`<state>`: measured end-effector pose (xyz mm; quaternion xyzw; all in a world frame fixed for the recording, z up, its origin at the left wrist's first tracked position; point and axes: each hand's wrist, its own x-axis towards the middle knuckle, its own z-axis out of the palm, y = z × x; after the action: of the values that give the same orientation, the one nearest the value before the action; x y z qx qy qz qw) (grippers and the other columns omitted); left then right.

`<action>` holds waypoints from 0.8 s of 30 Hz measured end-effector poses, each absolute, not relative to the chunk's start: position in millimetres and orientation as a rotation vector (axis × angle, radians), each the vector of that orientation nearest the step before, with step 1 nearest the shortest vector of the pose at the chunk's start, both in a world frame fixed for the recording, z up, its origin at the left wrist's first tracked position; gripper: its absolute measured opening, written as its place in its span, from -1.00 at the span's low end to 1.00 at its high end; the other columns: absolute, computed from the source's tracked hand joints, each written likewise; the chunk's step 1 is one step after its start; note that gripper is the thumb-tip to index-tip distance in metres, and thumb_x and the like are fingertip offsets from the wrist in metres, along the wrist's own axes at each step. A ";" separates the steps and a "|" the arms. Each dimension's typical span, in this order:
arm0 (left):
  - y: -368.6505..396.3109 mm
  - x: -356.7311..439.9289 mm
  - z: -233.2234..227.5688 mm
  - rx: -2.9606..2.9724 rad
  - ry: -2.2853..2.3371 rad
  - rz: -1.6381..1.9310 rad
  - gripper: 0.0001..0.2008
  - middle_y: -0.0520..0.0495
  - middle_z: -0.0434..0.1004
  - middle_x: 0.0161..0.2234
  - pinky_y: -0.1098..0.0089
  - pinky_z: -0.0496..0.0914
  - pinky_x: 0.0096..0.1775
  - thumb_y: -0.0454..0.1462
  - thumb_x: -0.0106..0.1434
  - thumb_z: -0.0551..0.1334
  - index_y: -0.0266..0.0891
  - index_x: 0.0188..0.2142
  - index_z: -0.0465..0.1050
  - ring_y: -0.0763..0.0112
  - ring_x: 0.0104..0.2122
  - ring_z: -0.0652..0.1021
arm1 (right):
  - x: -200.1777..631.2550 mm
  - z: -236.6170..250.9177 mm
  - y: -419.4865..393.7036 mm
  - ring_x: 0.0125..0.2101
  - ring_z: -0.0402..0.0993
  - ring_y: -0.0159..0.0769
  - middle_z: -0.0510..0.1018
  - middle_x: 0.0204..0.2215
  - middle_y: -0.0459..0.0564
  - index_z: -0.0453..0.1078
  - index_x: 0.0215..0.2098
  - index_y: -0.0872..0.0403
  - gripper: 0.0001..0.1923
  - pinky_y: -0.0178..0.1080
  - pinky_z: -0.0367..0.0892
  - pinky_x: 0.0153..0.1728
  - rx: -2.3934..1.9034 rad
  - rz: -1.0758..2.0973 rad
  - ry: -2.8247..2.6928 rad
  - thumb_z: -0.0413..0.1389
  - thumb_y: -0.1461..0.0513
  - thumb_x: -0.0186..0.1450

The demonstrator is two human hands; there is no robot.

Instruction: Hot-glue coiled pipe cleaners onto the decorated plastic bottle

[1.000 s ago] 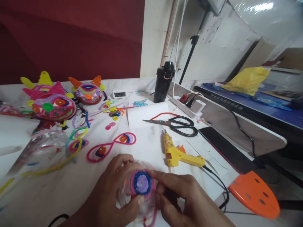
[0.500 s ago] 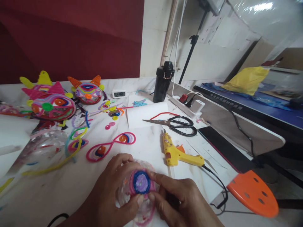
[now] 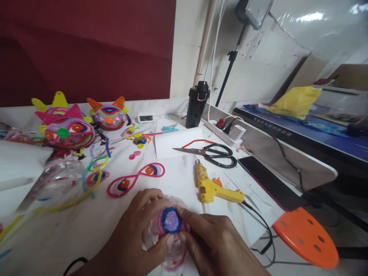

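Note:
Between my two hands is a clear plastic ball [image 3: 176, 251] with pink edging. On its upper face sits a round disc [image 3: 171, 220], purple in the middle with a blue ring and pink around it. My left hand [image 3: 143, 226] wraps round the ball's left side, its thumb below the disc. The thumb and fingers of my right hand [image 3: 209, 234] press at the disc's right edge. Just beyond lies a pink eye-shaped pipe cleaner piece [image 3: 137, 176]. The yellow glue gun [image 3: 214, 186] rests to the right of my hands.
Black-handled scissors [image 3: 211, 153] lie on white paper behind the glue gun, near a phone [image 3: 267, 182]. A black bottle [image 3: 197, 107] and a power strip [image 3: 225, 132] stand farther back. Decorated animal heads [image 3: 67, 132], a small clock [image 3: 145, 117] and a clear plastic shell [image 3: 63, 176] are at left.
The camera view has shifted slightly. Both hands keep nearly the same hold on the ball and the disc.

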<state>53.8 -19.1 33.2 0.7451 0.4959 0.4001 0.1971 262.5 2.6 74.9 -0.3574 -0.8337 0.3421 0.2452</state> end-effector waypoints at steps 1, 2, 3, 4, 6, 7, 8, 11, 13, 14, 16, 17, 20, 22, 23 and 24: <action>-19.5 53.6 32.9 2.084 1.396 1.107 -0.46 -0.01 0.43 0.04 0.11 0.44 0.10 -0.37 0.08 0.23 0.10 0.06 0.41 0.10 0.06 0.50 | 262.4 75.6 2.9 -0.46 0.62 -0.19 0.70 -0.39 0.10 0.53 -0.07 0.14 -0.71 -0.24 0.37 -0.44 -0.978 0.939 -2.277 -0.01 0.29 0.40; -19.8 53.5 32.8 2.077 1.401 1.089 -0.46 -0.03 0.44 0.05 0.09 0.43 0.11 -0.37 0.08 0.23 0.08 0.06 0.41 0.09 0.07 0.49 | 262.3 76.2 3.1 -0.46 0.63 -0.19 0.69 -0.39 0.10 0.53 -0.09 0.14 -0.72 -0.25 0.38 -0.43 -0.983 0.947 -2.278 -0.01 0.29 0.39; -20.0 53.3 32.9 2.066 1.402 1.072 -0.46 -0.04 0.44 0.05 0.08 0.43 0.12 -0.37 0.08 0.24 0.06 0.06 0.41 0.07 0.07 0.48 | 262.2 76.7 3.1 -0.45 0.63 -0.20 0.70 -0.39 0.10 0.52 -0.10 0.14 -0.73 -0.25 0.38 -0.42 -0.990 0.955 -2.279 -0.01 0.29 0.39; -20.0 53.0 33.0 2.058 1.400 1.062 -0.46 -0.04 0.44 0.04 0.07 0.44 0.12 -0.36 0.08 0.24 0.05 0.07 0.41 0.07 0.07 0.48 | 262.2 77.2 3.1 -0.45 0.64 -0.20 0.70 -0.38 0.10 0.52 -0.11 0.14 -0.73 -0.25 0.39 -0.42 -0.999 0.960 -2.277 -0.02 0.29 0.39; -19.7 52.4 33.3 2.060 1.384 1.063 -0.46 -0.03 0.44 0.04 0.10 0.45 0.10 -0.36 0.09 0.24 0.06 0.08 0.39 0.08 0.06 0.48 | 262.3 77.8 3.1 -0.44 0.65 -0.19 0.70 -0.38 0.11 0.52 -0.11 0.13 -0.73 -0.25 0.39 -0.41 -1.010 0.958 -2.276 -0.02 0.29 0.40; -19.4 52.1 33.3 2.066 1.374 1.070 -0.46 -0.03 0.44 0.04 0.12 0.46 0.09 -0.36 0.10 0.24 0.06 0.09 0.38 0.09 0.06 0.48 | 262.4 78.1 3.2 -0.44 0.65 -0.19 0.70 -0.38 0.11 0.52 -0.11 0.13 -0.72 -0.25 0.39 -0.41 -1.011 0.956 -2.276 -0.02 0.28 0.40; -19.2 51.8 33.1 2.070 1.367 1.077 -0.46 -0.03 0.44 0.05 0.13 0.46 0.09 -0.36 0.11 0.24 0.06 0.09 0.37 0.09 0.06 0.48 | 262.5 78.3 3.4 -0.44 0.65 -0.19 0.71 -0.38 0.11 0.53 -0.11 0.12 -0.72 -0.25 0.39 -0.42 -1.009 0.955 -2.273 -0.02 0.28 0.40; -18.8 51.0 31.6 2.056 1.369 1.080 -0.46 -0.05 0.43 0.04 0.11 0.45 0.10 -0.36 0.10 0.26 0.03 0.09 0.35 0.07 0.06 0.47 | 262.7 78.8 4.1 -0.48 0.62 -0.23 0.71 -0.40 0.09 0.54 -0.10 0.10 -0.72 -0.27 0.37 -0.45 -1.000 0.959 -2.268 0.00 0.26 0.41; -18.8 51.0 31.2 2.038 1.377 1.084 -0.44 -0.04 0.43 0.04 0.09 0.43 0.10 -0.37 0.08 0.26 0.03 0.08 0.35 0.07 0.06 0.47 | 262.7 78.7 4.5 -0.49 0.62 -0.24 0.71 -0.40 0.07 0.55 -0.10 0.10 -0.73 -0.28 0.36 -0.46 -0.998 0.968 -2.263 0.01 0.26 0.40; -18.8 51.1 31.4 2.031 1.378 1.089 -0.44 -0.03 0.43 0.03 0.10 0.43 0.10 -0.38 0.07 0.26 0.04 0.08 0.35 0.08 0.06 0.47 | 262.8 78.5 4.5 -0.48 0.63 -0.24 0.71 -0.40 0.07 0.55 -0.10 0.10 -0.74 -0.28 0.37 -0.45 -1.003 0.970 -2.263 0.02 0.26 0.40; -18.6 51.4 32.7 2.025 1.372 1.093 -0.42 0.02 0.43 0.03 0.15 0.44 0.09 -0.40 0.05 0.24 0.08 0.07 0.35 0.13 0.05 0.48 | 263.1 77.7 4.5 -0.44 0.66 -0.21 0.72 -0.38 0.08 0.55 -0.10 0.09 -0.74 -0.27 0.38 -0.42 -1.017 0.969 -2.260 0.03 0.26 0.40; -18.4 51.6 33.6 2.027 1.366 1.093 -0.42 0.04 0.43 0.02 0.18 0.44 0.09 -0.40 0.05 0.24 0.10 0.06 0.36 0.16 0.04 0.49 | 263.3 77.1 4.5 -0.42 0.67 -0.19 0.72 -0.37 0.08 0.55 -0.09 0.09 -0.73 -0.26 0.39 -0.41 -1.023 0.970 -2.258 0.03 0.26 0.40; -17.6 51.9 35.6 2.035 1.348 1.089 -0.46 0.06 0.45 -0.01 0.21 0.45 0.07 -0.39 0.05 0.24 0.11 0.03 0.41 0.18 0.02 0.51 | 264.0 75.3 4.6 -0.40 0.68 -0.18 0.73 -0.35 0.07 0.55 -0.04 0.08 -0.71 -0.25 0.41 -0.39 -1.012 0.977 -2.260 0.02 0.26 0.40; -17.5 52.0 35.7 2.037 1.355 1.093 -0.48 0.03 0.46 -0.01 0.18 0.46 0.06 -0.37 0.06 0.25 0.08 0.02 0.43 0.15 0.01 0.52 | 264.5 74.6 4.7 -0.39 0.68 -0.19 0.72 -0.34 0.06 0.54 -0.02 0.08 -0.72 -0.25 0.42 -0.37 -1.001 0.976 -2.272 0.02 0.25 0.43; -17.7 52.0 35.3 2.038 1.360 1.092 -0.49 0.01 0.47 -0.01 0.16 0.47 0.06 -0.36 0.07 0.25 0.06 0.02 0.44 0.12 0.01 0.52 | 264.7 74.6 4.6 -0.37 0.68 -0.19 0.72 -0.33 0.07 0.54 -0.02 0.08 -0.72 -0.25 0.42 -0.35 -0.999 0.967 -2.281 0.02 0.25 0.44; -18.0 51.8 34.8 2.042 1.369 1.089 -0.50 0.00 0.48 -0.01 0.14 0.48 0.07 -0.35 0.07 0.26 0.05 0.02 0.45 0.10 0.01 0.52 | 264.8 74.9 4.4 -0.35 0.68 -0.18 0.71 -0.32 0.07 0.53 -0.01 0.08 -0.72 -0.24 0.43 -0.34 -0.997 0.951 -2.294 0.01 0.24 0.44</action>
<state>51.8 -18.0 34.8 0.7400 0.4961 0.3948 0.2247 264.8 4.4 74.9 -0.3626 -0.8341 0.3458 0.2305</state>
